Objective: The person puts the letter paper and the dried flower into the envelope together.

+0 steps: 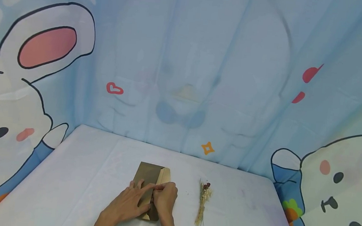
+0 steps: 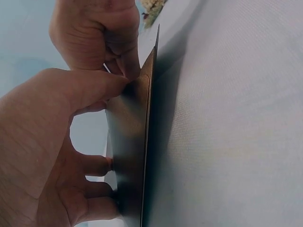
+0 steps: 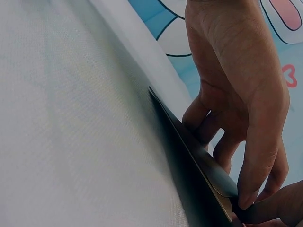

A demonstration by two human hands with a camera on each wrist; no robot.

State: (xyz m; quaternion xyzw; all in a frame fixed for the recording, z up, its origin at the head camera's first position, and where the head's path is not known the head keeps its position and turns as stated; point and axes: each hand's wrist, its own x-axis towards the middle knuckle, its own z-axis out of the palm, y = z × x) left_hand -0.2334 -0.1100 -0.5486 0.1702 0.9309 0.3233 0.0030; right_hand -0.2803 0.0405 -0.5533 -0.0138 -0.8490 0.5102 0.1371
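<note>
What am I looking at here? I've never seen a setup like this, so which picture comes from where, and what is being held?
There is no robot here, just a person's two bare hands. The wide picture comes from a camera worn on the head, looking forward and down. The two close-ups come from cameras on the left and right wrists, which is why they look tilted.

On the white-covered table lies a flat, dark gold envelope, with a small bunch of dried flowers to its right. Behind hangs a blue cartoon curtain.

The left hand rests spread on the envelope. The right hand has curled fingers at its paler flap and seems to pinch there, though the exact grip is hidden.
</note>
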